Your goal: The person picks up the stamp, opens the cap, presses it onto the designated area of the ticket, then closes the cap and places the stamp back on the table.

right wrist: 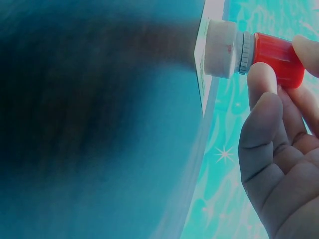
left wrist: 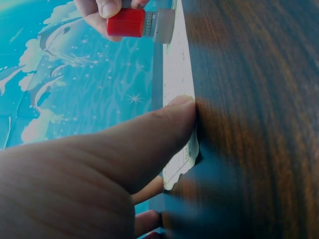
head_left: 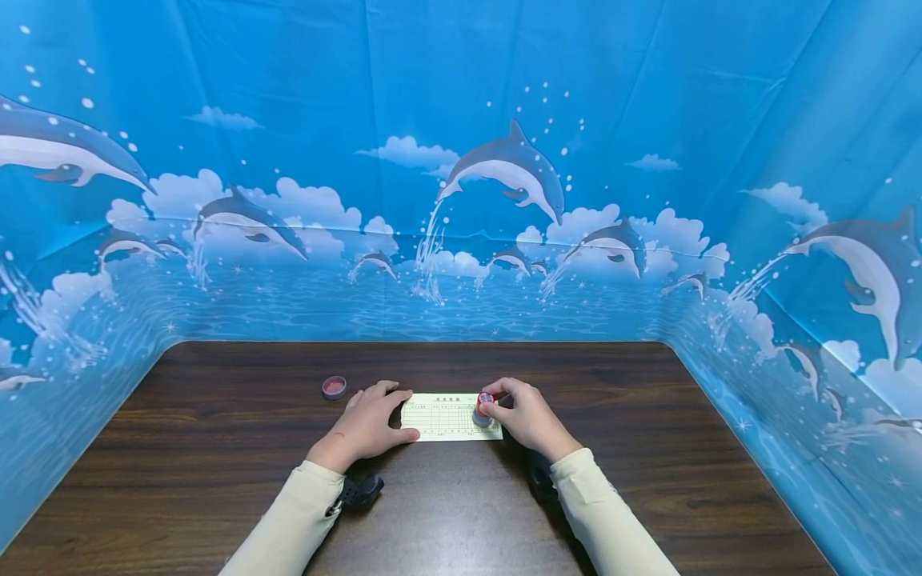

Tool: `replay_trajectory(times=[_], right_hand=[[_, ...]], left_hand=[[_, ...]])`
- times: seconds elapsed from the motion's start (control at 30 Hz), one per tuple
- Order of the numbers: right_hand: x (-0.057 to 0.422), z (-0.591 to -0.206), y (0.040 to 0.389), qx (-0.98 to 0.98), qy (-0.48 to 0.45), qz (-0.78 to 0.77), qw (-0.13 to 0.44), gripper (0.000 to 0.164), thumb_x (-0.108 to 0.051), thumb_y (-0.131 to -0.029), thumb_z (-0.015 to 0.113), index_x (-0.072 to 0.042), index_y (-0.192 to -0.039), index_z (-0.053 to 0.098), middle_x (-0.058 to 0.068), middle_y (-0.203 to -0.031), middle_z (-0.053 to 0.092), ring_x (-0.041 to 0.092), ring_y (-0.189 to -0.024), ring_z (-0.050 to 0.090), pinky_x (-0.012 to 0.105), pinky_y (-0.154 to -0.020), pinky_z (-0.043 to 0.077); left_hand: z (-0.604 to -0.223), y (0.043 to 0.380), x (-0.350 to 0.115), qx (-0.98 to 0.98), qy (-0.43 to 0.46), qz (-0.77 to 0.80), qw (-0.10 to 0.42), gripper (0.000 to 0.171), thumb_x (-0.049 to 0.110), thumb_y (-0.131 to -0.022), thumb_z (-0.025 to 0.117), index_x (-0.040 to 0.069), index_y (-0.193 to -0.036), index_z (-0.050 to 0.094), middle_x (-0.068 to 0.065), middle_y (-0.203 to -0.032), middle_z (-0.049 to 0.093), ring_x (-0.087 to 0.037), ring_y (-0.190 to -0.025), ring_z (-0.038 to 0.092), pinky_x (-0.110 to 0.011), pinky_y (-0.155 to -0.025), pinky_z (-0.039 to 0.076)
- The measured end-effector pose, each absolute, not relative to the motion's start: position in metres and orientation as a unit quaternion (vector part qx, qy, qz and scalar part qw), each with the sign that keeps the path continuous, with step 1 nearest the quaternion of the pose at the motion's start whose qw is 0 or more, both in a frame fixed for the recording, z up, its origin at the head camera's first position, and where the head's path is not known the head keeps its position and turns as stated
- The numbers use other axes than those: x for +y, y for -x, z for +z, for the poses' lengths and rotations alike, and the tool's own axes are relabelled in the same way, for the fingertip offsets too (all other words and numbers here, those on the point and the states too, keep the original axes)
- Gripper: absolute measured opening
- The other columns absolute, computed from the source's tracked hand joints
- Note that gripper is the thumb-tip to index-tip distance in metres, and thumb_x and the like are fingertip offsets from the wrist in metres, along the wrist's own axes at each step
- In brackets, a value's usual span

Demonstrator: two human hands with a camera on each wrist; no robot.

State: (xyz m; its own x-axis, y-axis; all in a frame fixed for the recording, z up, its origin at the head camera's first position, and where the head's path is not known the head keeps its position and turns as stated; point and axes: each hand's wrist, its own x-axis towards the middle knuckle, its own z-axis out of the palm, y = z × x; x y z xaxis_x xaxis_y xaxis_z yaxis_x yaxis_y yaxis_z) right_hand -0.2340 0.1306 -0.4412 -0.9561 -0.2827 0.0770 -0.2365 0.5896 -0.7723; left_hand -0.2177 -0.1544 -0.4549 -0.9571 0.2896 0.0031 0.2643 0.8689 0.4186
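A pale yellow printed form slip (head_left: 441, 419) with ruled lines lies on the table. My left hand (head_left: 366, 424) rests at the slip's left end, thumb pressing its near edge, fingers extended toward the far corner. A red-handled stamp (head_left: 485, 406) stands upright over the slip's right part, pinched by my right hand (head_left: 531, 419) between thumb and fingers. In the right wrist view the stamp (right wrist: 279, 59) shows a grey ridged collar and a translucent base, which appears to touch the paper. The stamp's underside is hidden.
A small round container (head_left: 334, 388) with a reddish inside sits beyond my left hand. The dark wood table (head_left: 230, 448) ends at the back against a blue dolphin-print curtain (head_left: 324, 304), which also lines both sides.
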Motion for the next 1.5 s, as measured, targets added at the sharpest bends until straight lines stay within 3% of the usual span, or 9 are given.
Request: replay_trajectory(times=[0.9,1.5], right_hand=[[0.1309,-0.4406,0.2335,0.895,0.137,-0.424,0.035,0.015,-0.018,-0.096,0.076,-0.012,-0.109,0.074,0.001,-0.100,0.069,0.015,-0.083,0.062,0.033,-0.070,0.054],[0.1315,-0.4416,0.2346,0.894,0.136,-0.426,0.042,0.016,-0.020,-0.096,0.076,-0.012,-0.110,0.073,0.002,-0.102,0.069,0.016,-0.083,0.062,0.032,-0.069,0.054]], left_hand=[[-0.4538,0.2173,-0.1551,0.964,-0.145,0.218,0.039,0.070,0.043,-0.091,0.079,0.011,-0.149,0.057,-0.024,-0.155,0.043,-0.043,-0.145,0.039,-0.067,-0.119,0.023],[-0.4542,0.2181,-0.1549,0.965,-0.143,0.215,0.036,0.075,0.045,-0.089,0.080,0.008,-0.149,0.056,-0.023,-0.154,0.045,-0.043,-0.144,0.041,-0.067,-0.118,0.026]])
